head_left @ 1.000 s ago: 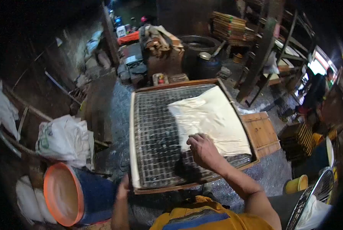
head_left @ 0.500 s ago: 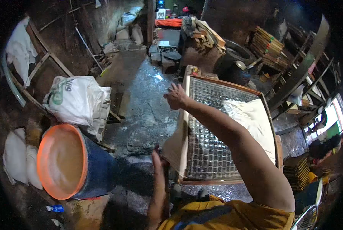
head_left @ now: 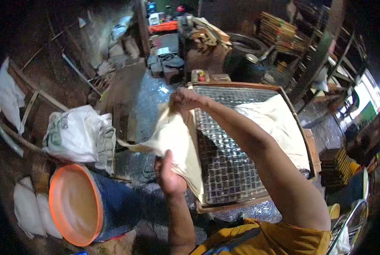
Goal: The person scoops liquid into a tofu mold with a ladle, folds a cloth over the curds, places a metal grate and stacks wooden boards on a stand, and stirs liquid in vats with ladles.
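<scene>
A pale cream cloth (head_left: 175, 138) hangs over the left edge of a wooden-framed tray (head_left: 228, 170) with a dark grid surface. My left hand (head_left: 171, 176) grips the cloth's lower part, with the thumb on top. At the tray's far left corner my right hand (head_left: 185, 99) is closed on the cloth's upper end, its fingertips partly blurred. Another part of cream cloth (head_left: 279, 123) lies folded and wrinkled over the tray's right side.
A blue barrel with an orange rim (head_left: 100, 208) stands at the lower left. White sacks (head_left: 73, 134) lie above it. Stacked wooden frames (head_left: 281, 32) and a dark round vat (head_left: 245, 42) are at the back. Someone's dark clothing is not clearly visible at right.
Both hands have taken hold of the cloth at the tray's left edge and raised it. My right hand came over from the cloth on the right side.
</scene>
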A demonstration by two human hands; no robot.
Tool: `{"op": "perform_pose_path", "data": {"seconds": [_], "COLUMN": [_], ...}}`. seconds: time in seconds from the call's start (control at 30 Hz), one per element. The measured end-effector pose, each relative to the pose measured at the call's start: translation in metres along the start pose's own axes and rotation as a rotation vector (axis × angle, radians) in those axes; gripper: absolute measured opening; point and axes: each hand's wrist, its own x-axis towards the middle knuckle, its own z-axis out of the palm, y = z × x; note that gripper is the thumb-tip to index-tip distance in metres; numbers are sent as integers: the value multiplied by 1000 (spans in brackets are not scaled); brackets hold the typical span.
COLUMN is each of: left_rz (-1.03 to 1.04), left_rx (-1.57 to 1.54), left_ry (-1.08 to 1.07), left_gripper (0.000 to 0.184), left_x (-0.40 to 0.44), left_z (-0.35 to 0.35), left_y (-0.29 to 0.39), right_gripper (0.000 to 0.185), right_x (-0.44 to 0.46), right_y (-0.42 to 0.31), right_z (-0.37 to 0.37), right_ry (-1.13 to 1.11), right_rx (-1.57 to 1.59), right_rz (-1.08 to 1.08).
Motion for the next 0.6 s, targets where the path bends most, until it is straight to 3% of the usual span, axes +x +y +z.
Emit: {"op": "perform_pose_path", "data": {"seconds": [0.07, 0.1, 0.13, 0.17, 0.2, 0.23, 0.27, 0.3, 0.33, 0.37, 0.4, 0.43, 0.47, 0.5, 0.57, 0.6], "left_rz": [51, -87, -74, 5, 279, 334, 384, 299, 220, 208, 191, 147, 103, 139, 117, 169], "left_rx": [538, 947, 1318, 1661, 1940, 1963, 2016, 2035, 2053, 1954, 1852, 1691, 1549, 1536, 1488, 1551], "left_ry": [-135, -317, -507, -718, -936, -1114, -1138, -1150, -1164, -1149, -1131, -1047, -991, -916, -707, -658], "left_gripper": [27, 27, 28, 31, 36, 52, 65, 70, 74, 75, 75, 70, 66, 62, 55, 53], "left_x": [-15, -22, -34, -45, -59, -74, -96, -107, -112, -115, -116, -120, -121, -124, -130, -124], "left_z": [30, 54, 66, 79, 74, 61, 64, 76, 86, 90, 92, 94, 98, 101, 113, 106], "left_y": [-17, -20, -37, -54, -88, -111, -114, -114, -113, -112, -111, -111, -110, -111, -115, -120], "right_gripper": [19, 19, 23, 27, 27, 26, 25, 22, 19, 19, 19, 20, 17, 14, 11, 13], "right_x": [-28, -62, -97, -131, -182, -241, -303, -362, -437, -510, -566, -621, -705, -746, -871, -913], "right_y": [18, 5, 28, 51, 88, 74, 87, 83, 126, 106, 76, 51, 75, 40, 38, 23], "right_z": [-57, -105, -133, -160, -191, -216, -243, -251, -253, -255, -240, -228, -194, -170, -79, -36], "right_ry": [127, 12, 140, 269, 402, 567, 576, 743, 880, 836, 951, 918, 966, 1011, 1128, 1079], "right_rx": [131, 289, 297, 300, 203, 13, 11, 178, 47, 10, 60, -48, -170, -15, 201, 145], "right_rz": [-200, 9, 1, -7, -126, 179, 186, 452, 402, 454, 582, 896, 772, 855, 1145, 1244]}}
